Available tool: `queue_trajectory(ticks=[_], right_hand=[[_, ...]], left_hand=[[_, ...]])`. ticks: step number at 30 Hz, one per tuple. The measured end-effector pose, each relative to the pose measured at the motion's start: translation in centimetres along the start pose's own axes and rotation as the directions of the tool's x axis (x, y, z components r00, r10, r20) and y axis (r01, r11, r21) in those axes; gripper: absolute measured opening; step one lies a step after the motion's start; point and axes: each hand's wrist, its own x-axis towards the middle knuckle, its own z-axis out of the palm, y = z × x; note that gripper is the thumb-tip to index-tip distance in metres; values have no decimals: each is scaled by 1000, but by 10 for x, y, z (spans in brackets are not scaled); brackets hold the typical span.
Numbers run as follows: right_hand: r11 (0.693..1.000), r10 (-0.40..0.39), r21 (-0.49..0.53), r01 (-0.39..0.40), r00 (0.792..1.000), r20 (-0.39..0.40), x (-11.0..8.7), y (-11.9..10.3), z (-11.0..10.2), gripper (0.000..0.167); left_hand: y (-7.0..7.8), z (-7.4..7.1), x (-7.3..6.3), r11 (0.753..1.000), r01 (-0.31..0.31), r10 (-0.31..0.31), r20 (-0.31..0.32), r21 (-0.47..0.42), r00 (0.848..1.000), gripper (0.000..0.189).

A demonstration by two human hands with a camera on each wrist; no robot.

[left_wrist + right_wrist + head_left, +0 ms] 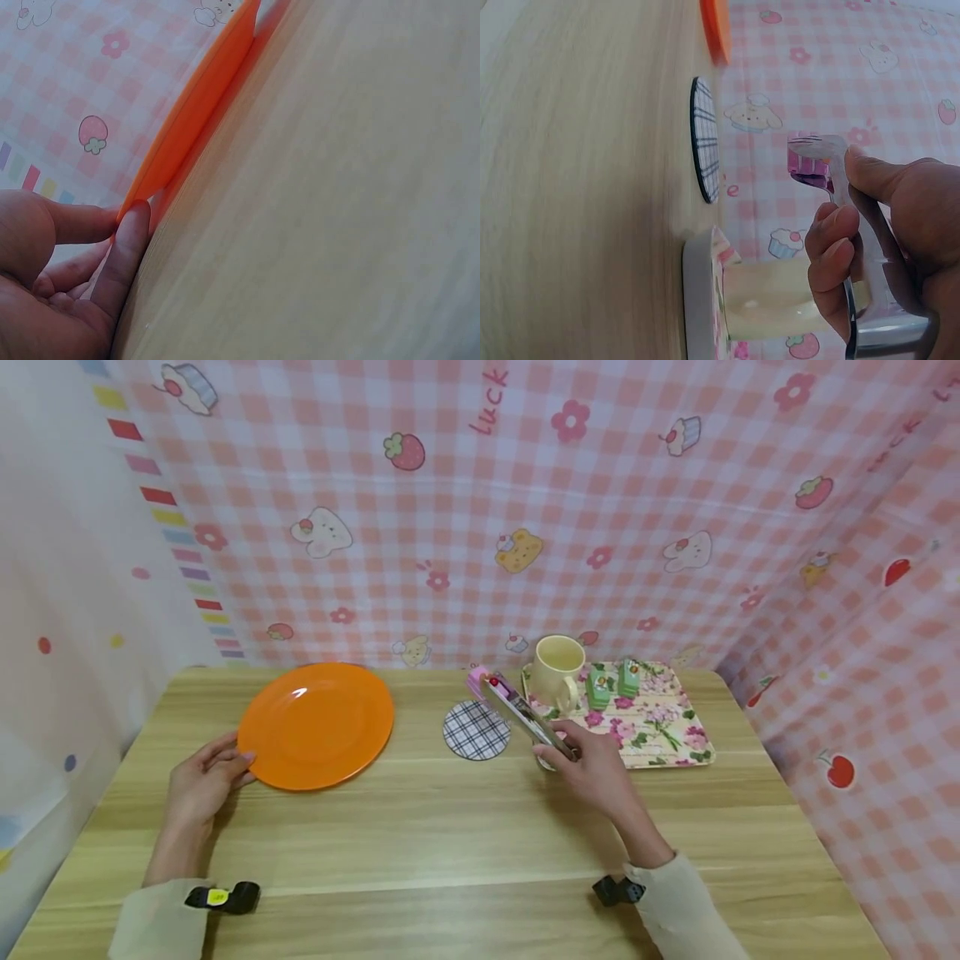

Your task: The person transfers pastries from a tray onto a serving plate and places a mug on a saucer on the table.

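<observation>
Wood-grain table [420, 877]; left hand [201, 783] pinching orange plate [315, 727], right hand [597, 770] angled inward, gripping metal tongs [874, 281]

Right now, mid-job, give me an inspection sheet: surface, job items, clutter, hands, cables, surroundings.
Surface: wood-grain table
Job's things: orange plate, at the left; metal tongs with a pink piece between their tips
Clutter: floral tray bearing a pale yellow mug and two green pieces; round checked coaster between plate and tray
Grippers: left hand pinches the plate's rim; right hand grips the tongs
Cables: nothing seen
Surroundings: pink-checked cloth behind and at the right, whitish cloth at the left
</observation>
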Motion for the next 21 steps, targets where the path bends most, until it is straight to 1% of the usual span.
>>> queue_trajectory(ticks=[5, 10, 17, 21], right_hand=[[1000, -10, 2, 10, 1000, 9, 2, -5, 9, 38], [999, -37, 3, 37, 999, 10, 3, -8, 15, 34], [999, -42, 1, 42, 999, 31, 6, -16, 24, 37], [999, -41, 22, 40, 998, 45, 11, -22, 31, 38]], left_hand=[[0, -2, -1, 1000, 5, -5, -4, 0, 1000, 68], [-1, 0, -1, 1000, 11, -11, 4, 13, 1000, 69], [-1, 0, -1, 1000, -1, 1, 9, 8, 1000, 67], [-1, -2, -1, 1000, -10, 10, 6, 8, 1000, 67]])
